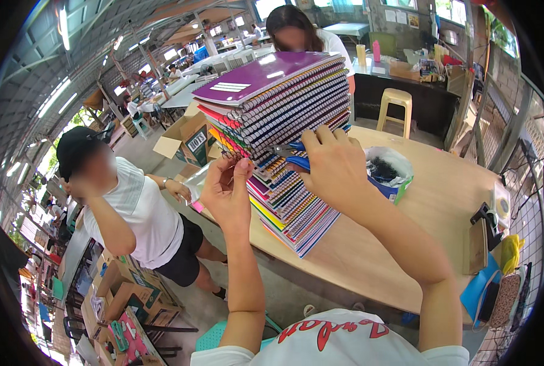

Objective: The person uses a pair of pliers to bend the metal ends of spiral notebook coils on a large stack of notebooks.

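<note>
My R hand (336, 161) is wrapped round the blue-handled pliers (298, 163), with their nose at the wire coils. My L hand (226, 186) is at the stack's L corner, thumb and fingers bent close together; if they pinch a wire end, I can't tell. Prob. I keep it there to steady this corner close to the pliers.

The stack of spiral notebooks (296, 104) stands tall on the tabletop (406, 268), purple cover on top. Its coil edges face me, I think bc. the wires are then easy to reach.

Just R of the stack is a tub (385, 190) w/ black bits inside, prob. placed near for short reach. Beyond the tabletop's L side stands a co-worker in black cap (141, 213); farther are an open carton (189, 137) and a cream stool (396, 100).
</note>
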A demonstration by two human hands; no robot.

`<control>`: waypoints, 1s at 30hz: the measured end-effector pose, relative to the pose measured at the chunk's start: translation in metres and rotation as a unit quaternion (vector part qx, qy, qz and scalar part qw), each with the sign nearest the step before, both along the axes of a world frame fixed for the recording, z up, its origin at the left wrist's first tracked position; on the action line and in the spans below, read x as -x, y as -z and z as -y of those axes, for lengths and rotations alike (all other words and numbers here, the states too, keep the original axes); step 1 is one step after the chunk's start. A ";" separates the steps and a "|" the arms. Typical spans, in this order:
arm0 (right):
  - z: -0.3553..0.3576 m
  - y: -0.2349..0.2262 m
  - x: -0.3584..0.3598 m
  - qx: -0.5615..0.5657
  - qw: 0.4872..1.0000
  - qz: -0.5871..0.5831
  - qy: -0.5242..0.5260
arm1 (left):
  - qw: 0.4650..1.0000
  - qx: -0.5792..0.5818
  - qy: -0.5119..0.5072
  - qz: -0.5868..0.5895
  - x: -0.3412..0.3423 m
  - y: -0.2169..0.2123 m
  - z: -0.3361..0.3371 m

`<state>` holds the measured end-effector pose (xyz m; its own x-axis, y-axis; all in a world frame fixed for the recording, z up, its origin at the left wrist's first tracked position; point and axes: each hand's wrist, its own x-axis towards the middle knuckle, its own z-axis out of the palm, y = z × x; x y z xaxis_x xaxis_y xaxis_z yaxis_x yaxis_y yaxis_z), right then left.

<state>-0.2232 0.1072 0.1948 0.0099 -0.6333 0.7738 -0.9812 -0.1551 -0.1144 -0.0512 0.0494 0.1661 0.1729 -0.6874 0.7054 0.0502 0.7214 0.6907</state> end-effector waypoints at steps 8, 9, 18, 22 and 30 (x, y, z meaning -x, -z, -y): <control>0.002 -0.006 -0.011 -0.054 0.998 -0.005 0.022 | 1.000 -0.005 0.001 0.007 -0.001 -0.003 0.000; 0.001 -0.007 -0.011 -0.068 0.997 -0.008 0.027 | 1.000 -0.005 0.000 0.007 -0.001 -0.002 0.000; 0.008 -0.005 -0.011 -0.081 0.997 -0.019 0.006 | 1.000 -0.001 0.003 0.002 0.002 0.000 -0.001; 0.016 -0.003 -0.001 -0.083 0.996 -0.006 -0.029 | 1.000 -0.009 0.002 -0.018 0.006 -0.003 0.000; -0.003 -0.011 0.001 -0.014 1.000 -0.014 -0.011 | 1.000 0.008 -0.004 -0.001 0.004 -0.009 -0.001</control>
